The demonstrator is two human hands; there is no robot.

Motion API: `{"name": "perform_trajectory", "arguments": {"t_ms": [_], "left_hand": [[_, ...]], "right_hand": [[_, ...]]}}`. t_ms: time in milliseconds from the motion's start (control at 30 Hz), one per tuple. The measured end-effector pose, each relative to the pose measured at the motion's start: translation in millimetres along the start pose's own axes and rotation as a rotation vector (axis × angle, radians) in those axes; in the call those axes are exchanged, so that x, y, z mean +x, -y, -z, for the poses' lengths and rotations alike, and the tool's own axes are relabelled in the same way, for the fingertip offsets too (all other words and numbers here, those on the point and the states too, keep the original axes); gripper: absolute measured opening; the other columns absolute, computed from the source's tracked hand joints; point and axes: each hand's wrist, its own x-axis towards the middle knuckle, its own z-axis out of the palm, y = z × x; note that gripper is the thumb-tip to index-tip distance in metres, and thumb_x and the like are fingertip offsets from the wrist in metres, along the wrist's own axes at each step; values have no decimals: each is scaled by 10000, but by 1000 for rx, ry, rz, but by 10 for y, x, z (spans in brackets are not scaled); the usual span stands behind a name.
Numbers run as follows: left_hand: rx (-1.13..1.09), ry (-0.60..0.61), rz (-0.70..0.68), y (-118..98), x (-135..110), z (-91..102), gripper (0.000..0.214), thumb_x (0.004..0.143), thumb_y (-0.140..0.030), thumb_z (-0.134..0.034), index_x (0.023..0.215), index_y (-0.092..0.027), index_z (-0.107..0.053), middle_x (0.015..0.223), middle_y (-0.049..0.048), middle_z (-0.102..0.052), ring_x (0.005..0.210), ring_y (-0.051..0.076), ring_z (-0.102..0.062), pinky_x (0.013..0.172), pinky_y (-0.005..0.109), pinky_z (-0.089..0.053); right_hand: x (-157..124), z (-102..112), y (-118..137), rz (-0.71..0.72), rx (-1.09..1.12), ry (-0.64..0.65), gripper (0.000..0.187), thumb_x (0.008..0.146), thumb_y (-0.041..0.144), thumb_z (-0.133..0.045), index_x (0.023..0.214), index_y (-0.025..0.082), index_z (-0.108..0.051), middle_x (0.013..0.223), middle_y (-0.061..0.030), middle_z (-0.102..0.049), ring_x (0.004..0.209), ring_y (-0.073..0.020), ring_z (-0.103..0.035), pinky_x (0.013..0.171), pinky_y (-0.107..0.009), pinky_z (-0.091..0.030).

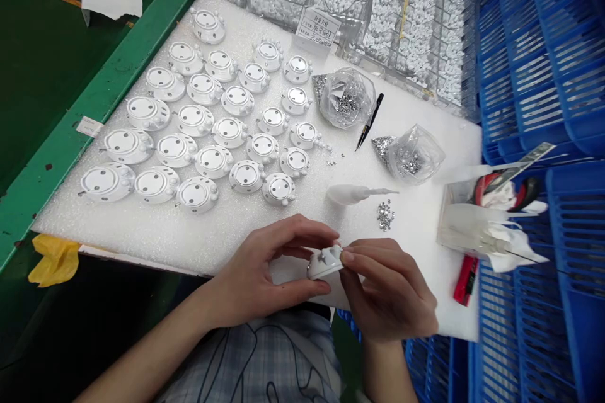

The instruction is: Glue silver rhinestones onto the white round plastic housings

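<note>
A small white rounded piece (324, 262) with raised bumps and a small metallic spot is held up above the near edge of the foam sheet. My left hand (269, 267) is closed around its left side, fingers over the top and thumb beneath. At its right edge, my right hand (390, 286) pinches with thumb and forefinger; a tiny part between those tips cannot be made out. Just beyond the hands lie a white squeeze bottle (348, 194) with a thin nozzle and a small pile of shiny metal bits (385, 216).
Rows of similar white pieces (213, 160) cover the left of the white foam sheet (142, 227). Two plastic bags of metal bits (347, 97) (416, 154), black tweezers (369, 121) and a clear compartment tray (359, 25) sit beyond. Blue crates (558, 44) and a tool holder (447, 223) stand right.
</note>
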Motion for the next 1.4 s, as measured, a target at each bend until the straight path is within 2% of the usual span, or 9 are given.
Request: {"name": "perform_trajectory", "arguments": {"t_ms": [133, 333, 467, 567, 800, 1000, 1167, 1400], "left_hand": [[-3, 18, 18, -20, 4, 11, 353, 847, -235, -816, 1183, -233, -709, 1134, 53, -727, 1037, 212, -702, 881, 311, -610], [-29, -7, 27, -29, 4, 8, 346, 845, -231, -821, 1176, -239, -723, 1121, 49, -733, 1035, 207, -707, 879, 300, -615], [-24, -12, 53, -39, 11, 5, 359, 842, -255, -826, 1187, -230, -730, 1139, 65, -738, 1038, 222, -710, 879, 322, -621], [-33, -11, 58, -46, 18, 10, 349, 838, -258, -832, 1175, -231, -744, 1129, 65, -742, 1037, 225, -711, 876, 321, -617], [-51, 0, 13, -27, 25, 19, 327, 846, -220, -826, 1166, -234, -758, 1115, 64, -739, 1031, 206, -701, 868, 294, -603], [-44, 6, 8, -27, 21, 30, 336, 842, -214, -830, 1168, -243, -756, 1122, 68, -735, 1040, 214, -707, 884, 313, -611], [-35, 13, 19, -25, 26, 39, 325, 847, -248, -824, 1165, -234, -755, 1126, 80, -735, 1016, 222, -710, 872, 332, -615], [-73, 35, -9, -22, 15, 42, 353, 848, -168, -819, 1174, -286, -753, 1126, 46, -715, 1056, 201, -693, 906, 294, -586]], "right_hand": [[-1, -2, -10, 2, 5, 2, 429, 799, -91, -674, 1163, 129, -727, 876, -43, -715, 793, -171, -681, 607, -325, -593], [2, -12, -16, -3, -23, -1, 449, 818, -69, -669, 1187, 179, -723, 839, -29, -714, 755, -175, -673, 578, -334, -585], [10, -4, -15, 14, 1, 2, 443, 791, -103, -666, 1163, 131, -726, 858, -41, -710, 783, -174, -674, 605, -328, -587], [12, -1, -14, 10, -1, 8, 430, 795, -99, -662, 1152, 133, -727, 857, -39, -712, 784, -173, -675, 610, -327, -590], [-9, -23, -23, -39, 45, -8, 397, 821, -72, -660, 1137, 161, -712, 863, -35, -704, 783, -166, -679, 592, -313, -576], [-14, -38, -39, -68, 135, -35, 378, 804, -60, -679, 1127, 135, -700, 864, -52, -715, 776, -182, -697, 588, -320, -578], [-2, -35, -31, -81, 130, -28, 382, 809, -48, -683, 1129, 160, -697, 857, -45, -721, 753, -179, -693, 587, -320, -581], [-6, -6, -23, -81, 137, -1, 306, 813, -45, -672, 1048, 150, -697, 846, -44, -711, 760, -172, -687, 594, -313, -589]]}}
